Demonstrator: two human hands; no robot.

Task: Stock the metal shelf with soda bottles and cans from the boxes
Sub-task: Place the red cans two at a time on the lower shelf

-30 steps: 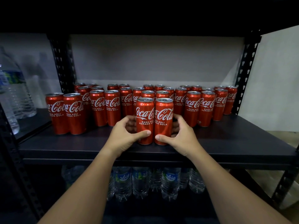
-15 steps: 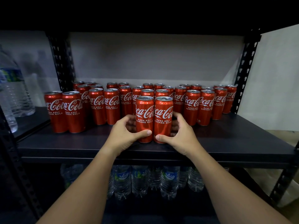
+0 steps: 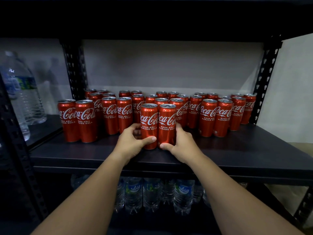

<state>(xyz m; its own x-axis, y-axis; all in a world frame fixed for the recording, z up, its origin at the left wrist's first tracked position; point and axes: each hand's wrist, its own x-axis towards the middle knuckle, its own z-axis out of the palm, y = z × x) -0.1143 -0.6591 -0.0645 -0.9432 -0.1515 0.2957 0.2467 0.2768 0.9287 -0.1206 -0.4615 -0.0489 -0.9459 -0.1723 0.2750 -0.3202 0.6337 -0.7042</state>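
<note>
Can pair pushed back twd rows, both hands gripping.

I read "Coca-Cola" in white script on the two red cans standing upright at the front of the black shelf, with "RASA ASLI KURANG GULA" in small white capitals beneath it. My left hand grips the left can and my right hand the right one, touching side by side. The same script and line show on the pair of cans at the shelf's left end and on the rows of cans behind. Below the shelf, water bottles carry blue-green labels whose lettering I cannot make out.
</note>
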